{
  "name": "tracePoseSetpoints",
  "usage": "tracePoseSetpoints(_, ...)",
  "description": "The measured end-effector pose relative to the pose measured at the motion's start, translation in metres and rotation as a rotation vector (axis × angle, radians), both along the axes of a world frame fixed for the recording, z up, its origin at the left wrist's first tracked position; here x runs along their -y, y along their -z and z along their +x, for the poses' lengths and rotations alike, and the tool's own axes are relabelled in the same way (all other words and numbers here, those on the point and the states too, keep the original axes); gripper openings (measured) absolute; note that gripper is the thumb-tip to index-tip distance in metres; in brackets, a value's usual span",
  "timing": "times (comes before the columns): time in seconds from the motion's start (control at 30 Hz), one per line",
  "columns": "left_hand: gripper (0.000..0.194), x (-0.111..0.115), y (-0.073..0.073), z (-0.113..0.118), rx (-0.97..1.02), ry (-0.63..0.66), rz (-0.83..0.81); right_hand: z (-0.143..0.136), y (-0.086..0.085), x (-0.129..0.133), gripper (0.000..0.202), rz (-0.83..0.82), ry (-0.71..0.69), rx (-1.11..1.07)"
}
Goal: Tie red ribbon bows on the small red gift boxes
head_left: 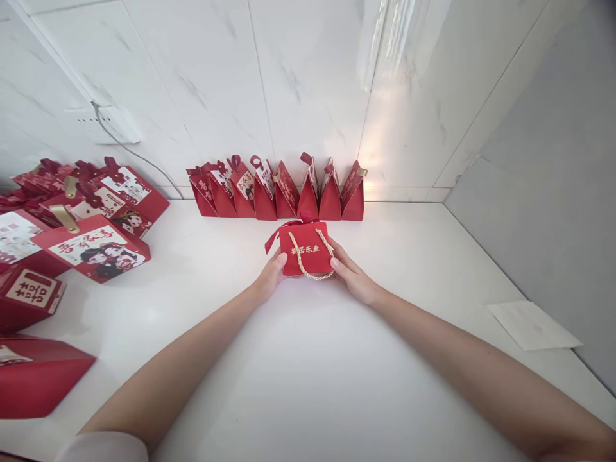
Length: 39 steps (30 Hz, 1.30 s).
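Observation:
A small red box [308, 244] with gold characters, a twisted gold cord handle and a dark red ribbon is held between both hands near the middle of the white table. My left hand [273, 274] grips its left side, the thumb at the front edge. On the opposite side, my right hand [350, 273] holds the box with its thumb by the cord's lower end. Just behind it, a row of several red triangular boxes [286, 197] stands against the wall, most with ribbon loops on top.
Many red gift boxes [103, 250] with ribbons are piled at the left of the white table [289, 378]. A white paper [534, 325] lies at the right edge. A grey cable [129, 149] hangs from a wall socket at the back left.

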State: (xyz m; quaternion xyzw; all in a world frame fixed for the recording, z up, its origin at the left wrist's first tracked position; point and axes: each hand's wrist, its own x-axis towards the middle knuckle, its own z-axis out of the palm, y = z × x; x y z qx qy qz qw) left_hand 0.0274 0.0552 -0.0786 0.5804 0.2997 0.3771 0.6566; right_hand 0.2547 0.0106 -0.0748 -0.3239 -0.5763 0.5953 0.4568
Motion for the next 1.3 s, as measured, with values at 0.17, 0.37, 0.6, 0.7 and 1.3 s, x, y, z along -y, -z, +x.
tracePoseSetpoints(0.17,0.068,-0.0024,0.0003,-0.002,-0.006,0.015,0.003,0.0002,0.0025,-0.0012,0.073,-0.022,0.004,-0.026)
tracePoseSetpoints(0.37,0.069,-0.0043,0.0008,-0.0028,0.002,0.037,-0.004,0.0018,0.0039,-0.0031,0.073,-0.019,0.01,-0.011)
tracePoseSetpoints(0.6,0.07,-0.0059,0.0023,-0.0026,0.01,0.028,-0.023,0.0017,0.0045,-0.0047,0.072,-0.022,0.011,-0.008)
tracePoseSetpoints(0.7,0.068,-0.0067,0.0034,-0.0032,0.01,0.038,-0.012,0.0018,0.0039,-0.0051,0.072,-0.029,0.01,-0.004)
tracePoseSetpoints(1.3,0.07,-0.0072,0.0033,-0.003,0.011,0.046,-0.006,0.0024,0.0052,-0.0051,0.072,-0.03,0.019,0.01)
